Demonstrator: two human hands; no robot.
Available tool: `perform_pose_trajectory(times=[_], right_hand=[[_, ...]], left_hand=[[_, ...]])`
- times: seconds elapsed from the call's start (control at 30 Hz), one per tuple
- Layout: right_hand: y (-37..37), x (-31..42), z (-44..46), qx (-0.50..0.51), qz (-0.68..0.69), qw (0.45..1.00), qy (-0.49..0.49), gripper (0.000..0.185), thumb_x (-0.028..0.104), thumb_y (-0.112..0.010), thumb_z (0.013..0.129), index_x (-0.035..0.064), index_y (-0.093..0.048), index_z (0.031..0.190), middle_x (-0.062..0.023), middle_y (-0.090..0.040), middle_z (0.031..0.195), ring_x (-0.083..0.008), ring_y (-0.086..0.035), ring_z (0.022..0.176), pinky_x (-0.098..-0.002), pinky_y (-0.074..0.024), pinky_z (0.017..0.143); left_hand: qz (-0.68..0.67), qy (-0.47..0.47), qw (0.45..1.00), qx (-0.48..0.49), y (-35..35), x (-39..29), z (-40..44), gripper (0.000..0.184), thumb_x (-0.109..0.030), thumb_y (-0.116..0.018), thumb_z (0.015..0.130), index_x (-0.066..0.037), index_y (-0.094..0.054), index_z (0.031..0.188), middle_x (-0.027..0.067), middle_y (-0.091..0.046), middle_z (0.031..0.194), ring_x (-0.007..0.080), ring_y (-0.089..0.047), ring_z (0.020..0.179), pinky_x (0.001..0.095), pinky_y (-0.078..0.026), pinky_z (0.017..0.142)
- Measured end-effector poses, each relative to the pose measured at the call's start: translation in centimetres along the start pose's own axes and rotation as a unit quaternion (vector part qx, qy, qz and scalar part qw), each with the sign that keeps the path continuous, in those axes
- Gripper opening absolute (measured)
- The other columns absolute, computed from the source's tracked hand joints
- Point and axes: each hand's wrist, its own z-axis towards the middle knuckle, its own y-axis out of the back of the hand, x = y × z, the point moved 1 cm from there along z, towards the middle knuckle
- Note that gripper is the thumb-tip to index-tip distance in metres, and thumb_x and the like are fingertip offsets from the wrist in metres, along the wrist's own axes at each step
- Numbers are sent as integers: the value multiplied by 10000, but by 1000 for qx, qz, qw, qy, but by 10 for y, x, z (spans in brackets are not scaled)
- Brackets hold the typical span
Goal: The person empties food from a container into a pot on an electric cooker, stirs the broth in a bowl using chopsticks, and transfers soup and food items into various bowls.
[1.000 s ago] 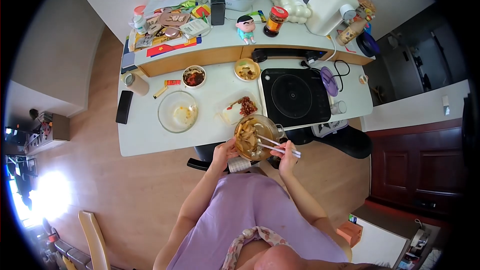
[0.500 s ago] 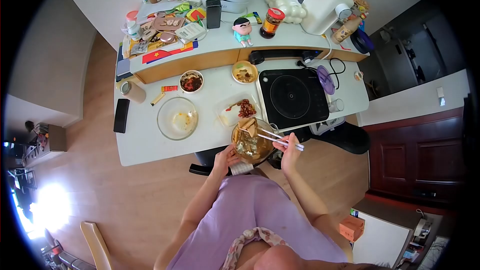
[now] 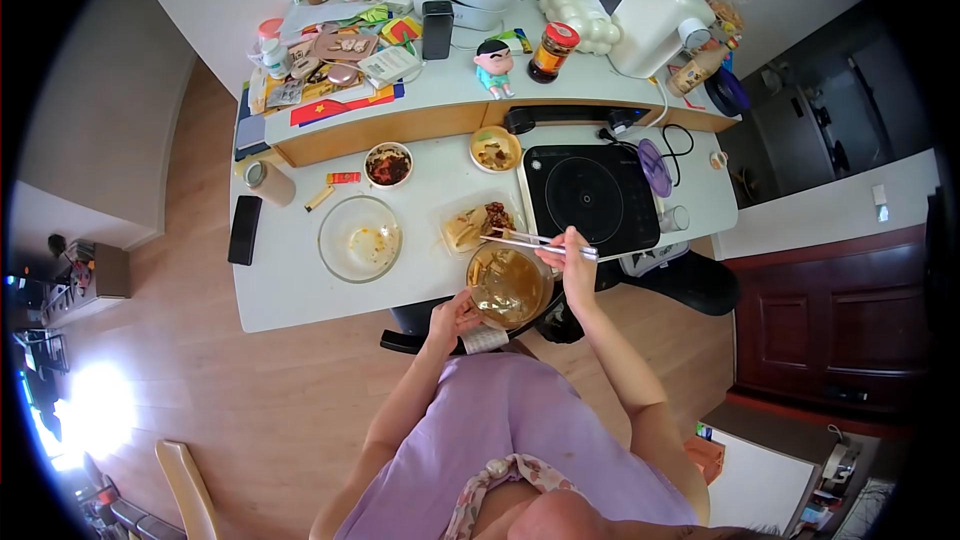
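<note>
My left hand [image 3: 455,320] grips the left rim of a glass bowl [image 3: 510,287] of brown liquid, held at the table's front edge. Some pale pieces lie at that bowl's left side. In my right hand [image 3: 570,258] are metal chopsticks [image 3: 545,244], their tips over a clear plastic tray [image 3: 447,237] just behind the bowl. Pale brown strips [image 3: 465,228] sit in the tray's left part, beside dark red pieces [image 3: 500,217]. Left of the tray stands an almost empty glass bowl [image 3: 360,239] with orange residue.
A black induction cooker [image 3: 588,198] is right of the tray. Behind are a yellow bowl [image 3: 495,149] and a white bowl of dark red food [image 3: 388,165]. A bottle [image 3: 270,183] and black phone [image 3: 244,230] stand at the left; a black chair [image 3: 685,283] is at the right.
My right hand has moved the chopsticks from the held bowl up to the tray. Pale strips that were lifted from the bowl now lie in the tray. My left hand still holds the bowl.
</note>
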Motion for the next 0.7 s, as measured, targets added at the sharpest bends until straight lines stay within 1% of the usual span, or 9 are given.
perform_pose_trajectory(times=[0.07,0.1,0.2,0.23,0.27,0.43,0.53,0.63,0.7], right_hand=[[-5,3,9,35,-11,999,0,363,314,-479,946,-16,-553,815,-76,-584,783,-193,-665,710,-232,-537,642],[-7,7,12,50,-44,998,19,346,292,-507,935,-23,-571,809,-66,-585,764,-178,-660,688,-227,-533,612],[-11,22,18,95,-60,993,46,347,287,-517,930,-23,-579,786,-58,-586,746,-161,-651,658,-225,-526,582],[-13,32,20,98,-96,987,80,338,275,-531,923,-25,-582,777,-54,-587,728,-148,-643,634,-229,-523,564],[-13,40,21,112,-94,988,52,345,276,-529,923,-23,-585,762,-51,-589,712,-143,-642,627,-229,-521,559],[-4,54,23,92,-106,990,27,354,286,-519,926,-6,-588,738,-51,-598,690,-138,-642,604,-215,-514,536],[13,52,16,99,-132,986,-12,348,293,-550,908,15,-590,702,-36,-579,615,-122,-620,524,-200,-499,474],[24,31,2,95,-204,974,-38,318,246,-578,891,9,-564,679,-26,-566,592,-96,-592,488,-190,-479,439],[29,12,-8,95,-202,974,-44,288,224,-561,902,6,-561,714,-22,-563,618,-100,-599,515,-198,-493,474]], left_hand=[[-2,-3,1000,-1,0,-1,0,335,-299,-680,793,-12,-612,954,32,-599,830,170,-609,747,312,-531,693],[-3,-4,1000,-1,0,-1,-1,337,-297,-681,793,-9,-611,953,34,-598,832,173,-609,747,313,-532,692],[0,-7,1000,4,7,4,8,344,-292,-679,794,1,-607,958,49,-603,847,183,-616,759,320,-536,689],[-6,-6,1000,-1,7,3,6,341,-291,-679,794,3,-608,953,50,-601,842,185,-617,754,321,-538,686],[-11,-4,1000,-4,6,3,5,339,-290,-679,794,4,-610,948,51,-600,837,186,-617,750,321,-539,684],[-14,-5,1000,-10,10,6,13,340,-288,-674,797,18,-611,932,65,-604,845,198,-626,730,323,-544,673],[-16,-9,1000,-9,11,6,14,347,-294,-669,802,22,-607,930,69,-614,853,199,-632,730,319,-542,670],[-5,-7,1000,-17,15,10,21,345,-299,-664,805,14,-606,938,68,-624,851,195,-636,736,316,-540,671],[-8,-13,1000,-12,12,7,19,340,-304,-666,803,3,-609,938,60,-624,838,191,-635,734,315,-538,676]])
